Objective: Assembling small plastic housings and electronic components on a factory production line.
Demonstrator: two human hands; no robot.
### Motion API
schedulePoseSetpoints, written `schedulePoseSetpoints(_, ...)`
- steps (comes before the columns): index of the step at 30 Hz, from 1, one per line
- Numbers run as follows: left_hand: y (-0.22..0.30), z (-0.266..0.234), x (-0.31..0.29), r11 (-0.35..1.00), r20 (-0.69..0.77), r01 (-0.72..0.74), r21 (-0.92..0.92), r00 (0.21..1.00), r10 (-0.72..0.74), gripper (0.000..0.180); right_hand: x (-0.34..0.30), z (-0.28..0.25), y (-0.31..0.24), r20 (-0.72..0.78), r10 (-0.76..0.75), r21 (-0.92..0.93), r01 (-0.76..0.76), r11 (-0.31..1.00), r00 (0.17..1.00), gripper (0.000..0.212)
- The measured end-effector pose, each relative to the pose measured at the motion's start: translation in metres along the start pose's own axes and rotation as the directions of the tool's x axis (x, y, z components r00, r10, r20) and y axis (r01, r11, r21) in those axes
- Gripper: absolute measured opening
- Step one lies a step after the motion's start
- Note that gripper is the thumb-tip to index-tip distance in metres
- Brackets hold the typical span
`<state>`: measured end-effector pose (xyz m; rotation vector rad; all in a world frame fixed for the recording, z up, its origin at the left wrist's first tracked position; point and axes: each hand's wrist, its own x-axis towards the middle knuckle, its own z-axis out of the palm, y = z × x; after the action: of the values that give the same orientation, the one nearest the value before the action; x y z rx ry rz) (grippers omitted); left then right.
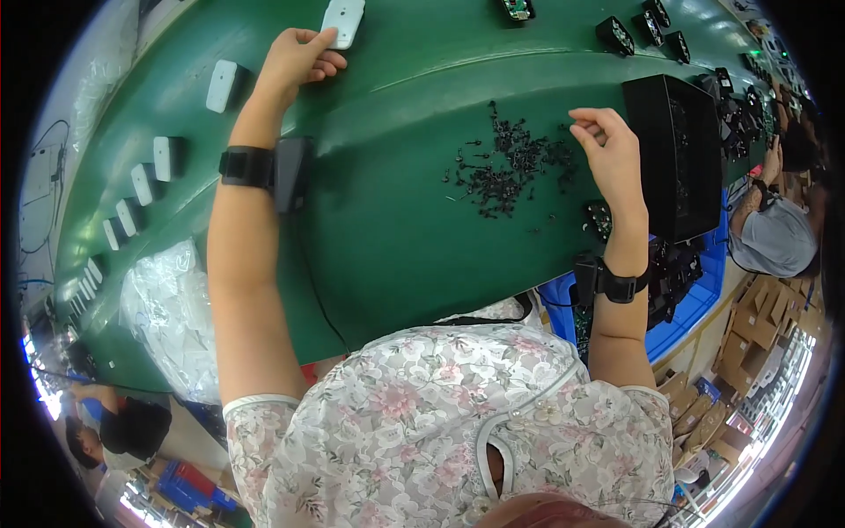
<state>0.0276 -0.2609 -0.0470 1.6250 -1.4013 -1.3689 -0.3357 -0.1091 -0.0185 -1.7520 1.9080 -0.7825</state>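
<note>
At the far edge of the green table, my left hand [308,60] is at the lower end of a white-faced case [345,21]. The thumb overlaps the case's corner; the other fingers are loosely bent and apart, not wrapped round it. My right hand [609,145] hovers just right of a loose pile of small black screws [506,163]. Its thumb and forefinger point left with a small gap between them, and nothing shows in that gap. The other fingers are curled, so what lies under them is hidden. Beside the right wrist is a small dark circuit-board part [598,218].
More white-faced cases [222,86] stand in a curved row along the left. Clear plastic bags [172,308] lie at the table's left edge. A black open box [682,158] stands on the right, above a blue bin [687,326] of black parts. A co-worker [775,233] sits at far right.
</note>
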Motion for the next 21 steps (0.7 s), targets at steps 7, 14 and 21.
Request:
schedulePoseSetpoints(7, -0.012, 0.023, -0.065, 0.901, -0.388, -0.286, 0.326, 0.829, 0.404, 0.040, 0.003, 0.009, 0.032, 0.045, -0.134, -0.067, 0.137, 0.988, 0.990, 0.009)
schedulePoseSetpoints(14, -0.035, -0.008, -0.222, 0.691, -0.446, -0.156, 0.706, 0.660, 0.605, 0.023, 0.005, 0.006, 0.046, 0.038, -0.143, -0.143, 0.147, 0.979, 0.989, 0.008)
schedulePoseSetpoints(21, -0.107, -0.128, -0.339, 0.503, -0.781, 0.598, 0.624, 0.510, 0.361, 0.010, 0.001, 0.015, 0.028, 0.069, -0.060, 0.047, 0.057, 0.997, 0.996, 0.020)
